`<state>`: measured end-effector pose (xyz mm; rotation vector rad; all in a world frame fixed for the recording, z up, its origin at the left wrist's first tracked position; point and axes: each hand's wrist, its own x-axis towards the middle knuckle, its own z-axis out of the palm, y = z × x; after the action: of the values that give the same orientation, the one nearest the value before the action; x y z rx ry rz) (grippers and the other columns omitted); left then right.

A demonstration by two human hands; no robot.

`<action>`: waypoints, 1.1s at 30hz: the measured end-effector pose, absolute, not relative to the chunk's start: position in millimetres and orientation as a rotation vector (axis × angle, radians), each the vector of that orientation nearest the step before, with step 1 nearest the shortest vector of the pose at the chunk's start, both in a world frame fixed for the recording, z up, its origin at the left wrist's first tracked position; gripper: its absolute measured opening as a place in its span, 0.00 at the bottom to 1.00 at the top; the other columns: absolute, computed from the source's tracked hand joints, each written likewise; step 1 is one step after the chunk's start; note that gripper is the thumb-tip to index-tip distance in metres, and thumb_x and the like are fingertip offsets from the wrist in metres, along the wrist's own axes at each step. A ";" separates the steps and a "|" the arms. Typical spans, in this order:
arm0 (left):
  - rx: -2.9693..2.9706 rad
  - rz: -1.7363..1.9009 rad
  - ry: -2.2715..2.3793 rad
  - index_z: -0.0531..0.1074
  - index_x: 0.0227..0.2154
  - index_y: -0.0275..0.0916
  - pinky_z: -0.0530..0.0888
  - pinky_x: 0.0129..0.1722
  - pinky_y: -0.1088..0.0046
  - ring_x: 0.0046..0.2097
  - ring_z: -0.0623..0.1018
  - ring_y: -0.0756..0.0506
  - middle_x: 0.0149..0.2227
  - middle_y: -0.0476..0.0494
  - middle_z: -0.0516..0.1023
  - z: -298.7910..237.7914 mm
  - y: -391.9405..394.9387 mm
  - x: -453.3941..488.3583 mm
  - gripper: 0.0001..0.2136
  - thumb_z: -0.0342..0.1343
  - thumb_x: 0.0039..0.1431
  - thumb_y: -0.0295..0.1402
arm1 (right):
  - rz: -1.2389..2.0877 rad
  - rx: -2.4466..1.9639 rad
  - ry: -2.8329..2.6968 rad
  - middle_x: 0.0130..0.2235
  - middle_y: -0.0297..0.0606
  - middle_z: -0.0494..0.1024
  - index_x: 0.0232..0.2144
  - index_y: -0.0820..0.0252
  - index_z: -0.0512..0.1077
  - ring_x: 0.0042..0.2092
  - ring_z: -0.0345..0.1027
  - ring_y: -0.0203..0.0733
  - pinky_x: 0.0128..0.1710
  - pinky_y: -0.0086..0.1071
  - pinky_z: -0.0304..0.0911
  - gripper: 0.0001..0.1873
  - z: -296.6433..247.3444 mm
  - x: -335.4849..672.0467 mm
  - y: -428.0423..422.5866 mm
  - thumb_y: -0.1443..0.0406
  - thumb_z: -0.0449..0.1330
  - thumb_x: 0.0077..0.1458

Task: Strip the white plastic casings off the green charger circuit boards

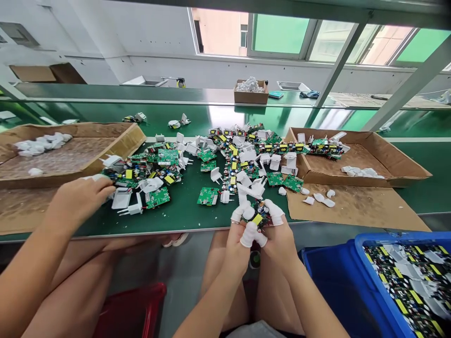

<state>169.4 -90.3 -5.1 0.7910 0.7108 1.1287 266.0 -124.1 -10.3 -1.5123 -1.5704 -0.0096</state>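
Note:
Just over the table's front edge, my left hand [244, 230] and my right hand [277, 225] hold one circuit board [258, 219] between them. Its yellow transformer and dark small parts face up. White finger cots cover my fingertips on both hands. Right behind my hands lies a heap of green circuit boards [232, 164], mixed with white plug housings [247, 155]. A single green board [207, 196] lies flat to the left of my hands, beside a white plug piece [225, 197]. My fingers hide part of the held board.
A co-worker's hand [79, 197] reaches in at the left, by another heap of boards [158, 169]. Cardboard trays stand left [123, 145] and right [384, 155], holding white pieces. A blue bin [359, 244] full of boards is at lower right, a red bin [155, 300] below the table.

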 end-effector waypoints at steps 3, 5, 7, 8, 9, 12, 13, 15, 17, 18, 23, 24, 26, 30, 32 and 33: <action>0.770 1.163 0.814 0.69 0.41 0.39 0.68 0.47 0.71 0.44 0.71 0.46 0.40 0.43 0.73 5.5 -86.3 164.2 0.24 0.61 0.41 0.44 | -0.209 -1.408 -1.616 0.42 0.49 0.69 0.55 0.60 0.53 0.45 0.65 0.48 0.41 0.39 0.67 0.27 -11.6 263.1 -120.2 0.58 0.52 0.55; 0.827 1.203 0.924 0.71 0.38 0.37 0.67 0.48 0.69 0.44 0.72 0.45 0.39 0.43 0.74 12.9 -82.0 159.9 0.22 0.62 0.38 0.42 | -0.281 -1.355 -1.683 0.42 0.49 0.69 0.55 0.61 0.53 0.44 0.66 0.47 0.40 0.38 0.67 0.27 -9.2 263.8 -118.7 0.60 0.52 0.55; 0.937 1.209 1.011 0.72 0.37 0.37 0.65 0.51 0.67 0.46 0.71 0.43 0.39 0.43 0.74 16.0 -79.9 156.0 0.21 0.61 0.39 0.42 | -0.337 -1.330 -1.733 0.41 0.49 0.70 0.55 0.61 0.53 0.43 0.66 0.48 0.39 0.38 0.68 0.27 -5.7 265.4 -117.8 0.61 0.53 0.55; 1.003 1.210 1.048 0.73 0.37 0.37 0.63 0.52 0.66 0.47 0.70 0.43 0.40 0.42 0.74 15.4 -80.2 154.1 0.19 0.59 0.42 0.42 | -0.363 -1.318 -1.749 0.40 0.49 0.70 0.55 0.62 0.54 0.42 0.67 0.48 0.39 0.38 0.68 0.26 -3.5 266.1 -117.3 0.61 0.53 0.55; 1.075 1.205 1.078 0.73 0.37 0.37 0.62 0.53 0.66 0.49 0.69 0.42 0.41 0.42 0.74 13.5 -81.5 152.4 0.18 0.57 0.45 0.42 | -0.385 -1.306 -1.762 0.40 0.49 0.71 0.54 0.62 0.54 0.42 0.67 0.48 0.38 0.38 0.68 0.26 -1.0 266.7 -116.6 0.60 0.53 0.55; 1.271 1.203 1.101 0.73 0.39 0.38 0.62 0.54 0.68 0.51 0.68 0.43 0.44 0.42 0.73 4.9 -89.1 148.4 0.14 0.51 0.52 0.39 | -0.424 -1.285 -1.802 0.37 0.49 0.72 0.54 0.64 0.55 0.40 0.68 0.48 0.36 0.38 0.69 0.26 10.3 267.9 -113.2 0.59 0.52 0.55; 1.311 1.219 1.091 0.73 0.40 0.38 0.62 0.54 0.69 0.51 0.68 0.43 0.44 0.42 0.73 3.1 -91.8 147.9 0.14 0.50 0.53 0.37 | -0.434 -1.276 -1.820 0.36 0.49 0.73 0.54 0.65 0.55 0.39 0.69 0.48 0.35 0.38 0.69 0.26 15.4 268.1 -111.4 0.59 0.51 0.56; 1.348 1.268 1.081 0.72 0.41 0.39 0.63 0.54 0.69 0.51 0.68 0.43 0.44 0.42 0.73 4.2 -94.6 148.6 0.13 0.50 0.53 0.35 | -0.457 -1.249 -1.862 0.35 0.48 0.73 0.54 0.65 0.54 0.39 0.69 0.47 0.35 0.37 0.69 0.26 27.0 268.7 -106.2 0.60 0.50 0.56; 1.367 1.317 1.079 0.72 0.42 0.40 0.61 0.55 0.68 0.52 0.67 0.43 0.44 0.43 0.73 12.6 -89.9 151.4 0.13 0.50 0.54 0.34 | -0.491 -1.198 -1.904 0.36 0.49 0.73 0.55 0.67 0.53 0.40 0.68 0.47 0.36 0.37 0.69 0.26 38.1 270.4 -97.9 0.60 0.49 0.57; 1.384 1.319 1.069 0.72 0.41 0.40 0.60 0.55 0.68 0.53 0.66 0.43 0.44 0.43 0.73 19.2 -83.5 152.8 0.13 0.49 0.54 0.35 | -0.510 -1.178 -1.920 0.37 0.50 0.73 0.55 0.67 0.52 0.41 0.68 0.47 0.37 0.37 0.68 0.26 42.6 271.8 -92.3 0.61 0.49 0.57; 1.237 1.145 0.899 0.72 0.41 0.37 0.60 0.56 0.63 0.53 0.67 0.41 0.45 0.40 0.72 53.0 -15.8 140.3 0.19 0.49 0.52 0.44 | -0.510 -1.338 -1.971 0.39 0.50 0.72 0.53 0.68 0.58 0.43 0.66 0.49 0.39 0.39 0.66 0.26 55.1 289.2 -46.3 0.59 0.50 0.55; 1.214 1.155 0.915 0.72 0.42 0.36 0.59 0.56 0.63 0.53 0.66 0.41 0.47 0.40 0.71 55.4 -1.2 132.3 0.21 0.48 0.52 0.45 | -0.470 -1.429 -1.979 0.39 0.50 0.72 0.52 0.67 0.59 0.43 0.66 0.49 0.40 0.39 0.66 0.26 58.2 294.7 -33.1 0.58 0.51 0.54; 1.333 1.160 1.064 0.70 0.44 0.36 0.56 0.57 0.63 0.55 0.63 0.42 0.50 0.40 0.69 53.6 21.0 113.5 0.21 0.47 0.52 0.43 | -0.384 -1.652 -1.976 0.41 0.48 0.71 0.51 0.65 0.62 0.44 0.65 0.50 0.41 0.40 0.64 0.25 68.3 306.8 -2.0 0.57 0.53 0.53; 1.977 0.645 1.399 0.68 0.47 0.32 0.50 0.57 0.53 0.58 0.57 0.35 0.51 0.32 0.66 33.9 29.8 85.7 0.22 0.49 0.49 0.36 | -0.307 -2.069 -1.900 0.44 0.49 0.69 0.50 0.67 0.61 0.46 0.63 0.52 0.41 0.39 0.62 0.24 99.2 329.9 80.6 0.59 0.53 0.53; 2.145 0.314 1.400 0.66 0.48 0.30 0.51 0.55 0.52 0.57 0.58 0.32 0.51 0.30 0.66 23.8 24.3 81.9 0.24 0.50 0.47 0.35 | -0.288 -2.186 -1.845 0.45 0.50 0.67 0.50 0.68 0.60 0.46 0.62 0.52 0.40 0.38 0.61 0.23 113.3 338.3 128.6 0.60 0.52 0.55; 2.177 0.198 1.387 0.66 0.48 0.30 0.53 0.55 0.52 0.56 0.59 0.32 0.51 0.30 0.66 19.8 21.7 81.7 0.24 0.50 0.46 0.34 | -0.269 -2.231 -1.814 0.46 0.51 0.67 0.50 0.69 0.60 0.47 0.61 0.52 0.40 0.37 0.61 0.23 118.9 341.3 151.7 0.60 0.51 0.55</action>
<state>81.7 21.7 19.8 2.1773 1.3868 0.1976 341.3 151.7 118.9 -2.2315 -1.8141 -0.2686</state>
